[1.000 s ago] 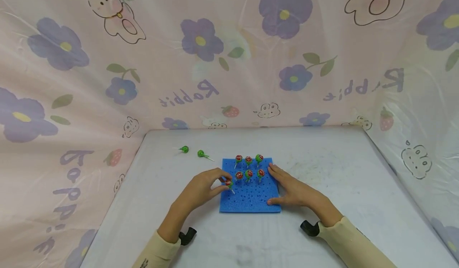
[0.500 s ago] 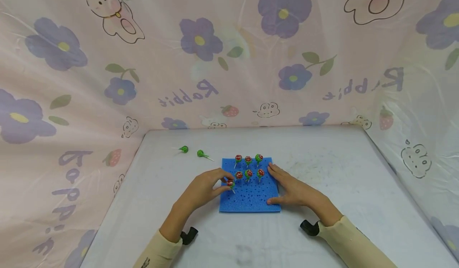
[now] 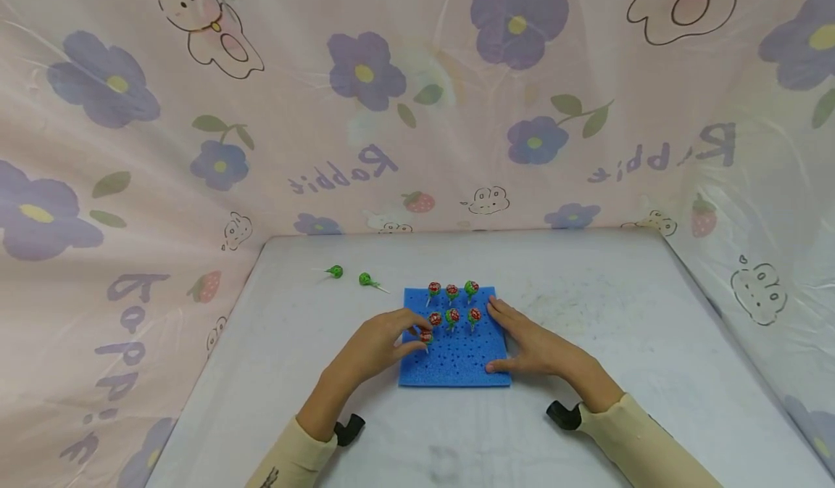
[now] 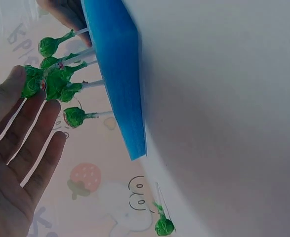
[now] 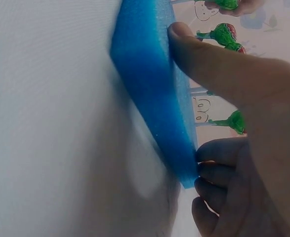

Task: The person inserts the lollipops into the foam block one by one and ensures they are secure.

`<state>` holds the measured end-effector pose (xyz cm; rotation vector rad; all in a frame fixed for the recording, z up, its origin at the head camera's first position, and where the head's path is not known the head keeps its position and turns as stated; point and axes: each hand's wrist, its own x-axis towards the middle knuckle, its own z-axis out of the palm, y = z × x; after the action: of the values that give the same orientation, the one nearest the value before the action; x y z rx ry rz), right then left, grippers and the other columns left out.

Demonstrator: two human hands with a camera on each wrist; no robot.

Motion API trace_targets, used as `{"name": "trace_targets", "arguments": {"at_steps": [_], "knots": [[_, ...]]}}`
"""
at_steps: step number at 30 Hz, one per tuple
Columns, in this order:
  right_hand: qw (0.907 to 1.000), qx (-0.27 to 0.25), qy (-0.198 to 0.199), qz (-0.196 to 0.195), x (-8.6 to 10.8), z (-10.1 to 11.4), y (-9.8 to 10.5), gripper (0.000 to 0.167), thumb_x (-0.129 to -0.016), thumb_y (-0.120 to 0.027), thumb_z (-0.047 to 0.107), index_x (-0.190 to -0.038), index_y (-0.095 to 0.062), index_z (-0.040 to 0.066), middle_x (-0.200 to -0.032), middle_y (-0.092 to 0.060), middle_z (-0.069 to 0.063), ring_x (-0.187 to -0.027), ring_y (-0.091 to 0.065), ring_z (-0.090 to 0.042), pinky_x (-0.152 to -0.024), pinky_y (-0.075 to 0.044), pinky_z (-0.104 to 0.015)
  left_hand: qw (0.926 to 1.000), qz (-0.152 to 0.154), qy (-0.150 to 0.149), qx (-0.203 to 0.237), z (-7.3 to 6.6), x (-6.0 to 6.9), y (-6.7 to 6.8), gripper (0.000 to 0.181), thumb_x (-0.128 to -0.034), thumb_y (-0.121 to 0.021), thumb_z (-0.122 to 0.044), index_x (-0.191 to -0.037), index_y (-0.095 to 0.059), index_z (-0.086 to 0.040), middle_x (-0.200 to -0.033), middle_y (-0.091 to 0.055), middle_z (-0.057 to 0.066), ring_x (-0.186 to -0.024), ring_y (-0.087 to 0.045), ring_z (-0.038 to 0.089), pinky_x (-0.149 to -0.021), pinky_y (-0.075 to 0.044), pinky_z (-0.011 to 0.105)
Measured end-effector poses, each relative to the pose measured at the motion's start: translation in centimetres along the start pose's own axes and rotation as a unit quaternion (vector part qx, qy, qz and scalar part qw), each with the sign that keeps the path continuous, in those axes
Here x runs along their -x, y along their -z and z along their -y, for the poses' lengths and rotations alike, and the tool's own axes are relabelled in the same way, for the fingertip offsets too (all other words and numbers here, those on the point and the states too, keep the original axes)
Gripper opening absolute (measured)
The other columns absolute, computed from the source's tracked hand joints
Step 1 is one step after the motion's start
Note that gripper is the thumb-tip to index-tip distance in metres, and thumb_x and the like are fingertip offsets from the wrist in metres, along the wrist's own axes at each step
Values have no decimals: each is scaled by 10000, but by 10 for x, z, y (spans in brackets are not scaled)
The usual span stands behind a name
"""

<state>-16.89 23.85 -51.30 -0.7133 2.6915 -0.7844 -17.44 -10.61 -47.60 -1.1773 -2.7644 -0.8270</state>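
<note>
A blue foam block [image 3: 457, 372] dotted with small holes lies on the table. Six lollipops with red and green wrappers stand in it in two rows, one of them at the back right [image 3: 472, 289]. My left hand [image 3: 381, 343] pinches another lollipop [image 3: 426, 336] by its head between thumb and forefinger, over the block's left part, its stick pointing down. The left wrist view shows that lollipop's green head [image 4: 32, 81] at the fingertips of the left hand [image 4: 23, 143]. My right hand [image 3: 538, 346] rests its thumb and fingers on the block's right edge; the right wrist view shows the thumb pressing the foam [image 5: 154, 94].
Two green lollipops lie on the white table [image 3: 587, 278] behind the block to the left, one farther left [image 3: 335, 272] and one nearer the block [image 3: 366, 280]. A printed curtain [image 3: 443, 133] surrounds the table's back and sides.
My left hand has moved slightly right, carrying the pinched lollipop farther in over the block toward the front row. The right hand has stayed in place.
</note>
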Motion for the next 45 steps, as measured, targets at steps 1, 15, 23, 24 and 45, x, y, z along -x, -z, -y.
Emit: {"name": "trace_targets", "arguments": {"at_steps": [1,15,23,24,45], "knots": [[10000,12,8,-2,0,0,0,1206,-860,-867,582,-1688,-234,-26,-1785,-125,-213,-1623,-170,-472,-1251,-298,-659,10000,22,-13,-8,-1,-1,0,358,-974,-825,-228,-1314,-727,-172,-1188,-750,-64,-1044,-734,137,-921,-622,324],[10000,49,3,-14,1,2,0,1198,-861,-872,566,-1688,-237,-24,-1785,-132,-210,-1623,-176,-467,-1253,-298,-657,9996,100,3,-271,-4,-4,-2,301,-966,-829,-261,-1244,-745,-183,-1142,-754,-58,-1006,-734,156,-874,-621,309],[10000,55,-15,4,1,2,0,1201,-862,-869,571,-1690,-233,-22,-1786,-125,-210,-1623,-172,-469,-1253,-295,-659,9995,116,100,-259,-3,-4,-5,290,-958,-839,-271,-1221,-745,-197,-1118,-753,-72,-1001,-733,146,-881,-623,311],[10000,53,-14,2,1,2,0,1200,-861,-871,569,-1689,-234,-22,-1785,-125,-210,-1623,-172,-470,-1253,-295,-659,9995,113,114,-263,-3,-4,-5,290,-958,-838,-275,-1222,-745,-198,-1118,-753,-72,-1001,-733,144,-882,-623,311],[10000,36,13,12,1,1,1,1204,-864,-865,576,-1688,-229,-28,-1784,-122,-218,-1622,-168,-474,-1252,-295,-662,9994,201,147,-247,-2,-4,-5,343,-970,-831,-278,-1284,-716,-202,-1169,-746,-70,-1014,-734,132,-881,-623,303]]}}
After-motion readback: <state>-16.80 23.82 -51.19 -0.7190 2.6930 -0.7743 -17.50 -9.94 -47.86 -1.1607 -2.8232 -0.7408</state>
